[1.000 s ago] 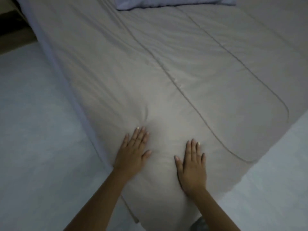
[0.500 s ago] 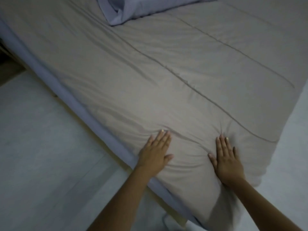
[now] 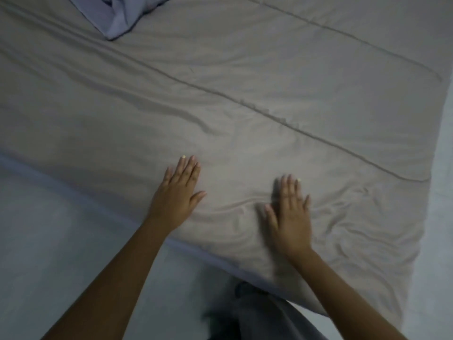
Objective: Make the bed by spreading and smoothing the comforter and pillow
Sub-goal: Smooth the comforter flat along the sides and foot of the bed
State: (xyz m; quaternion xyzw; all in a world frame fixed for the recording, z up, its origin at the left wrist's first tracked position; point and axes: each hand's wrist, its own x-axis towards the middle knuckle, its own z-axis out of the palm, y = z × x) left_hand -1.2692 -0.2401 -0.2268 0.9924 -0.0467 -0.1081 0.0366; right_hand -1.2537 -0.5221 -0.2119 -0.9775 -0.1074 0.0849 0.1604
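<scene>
A grey-beige quilted comforter [image 3: 245, 69] covers the bed and fills most of the view, with stitched seams running diagonally. My left hand [image 3: 176, 195] lies flat, palm down, on the comforter near its lower-left edge. My right hand [image 3: 290, 217] also rests flat on it, slightly blurred, with small wrinkles fanning out to its right. Both hands hold nothing. A lavender pillow [image 3: 120, 15] shows only its corner at the top edge.
Pale floor [image 3: 61, 241] lies to the left and below the bed, and a strip of floor [image 3: 441, 192] runs along the right side. A lavender sheet edge [image 3: 215, 260] peeks out under the comforter. My grey trouser leg [image 3: 259, 312] is at the bottom.
The view has swung and moved closer to the bed. Both hands stay flat on the comforter near its edge, and new wrinkles appear around the right hand.
</scene>
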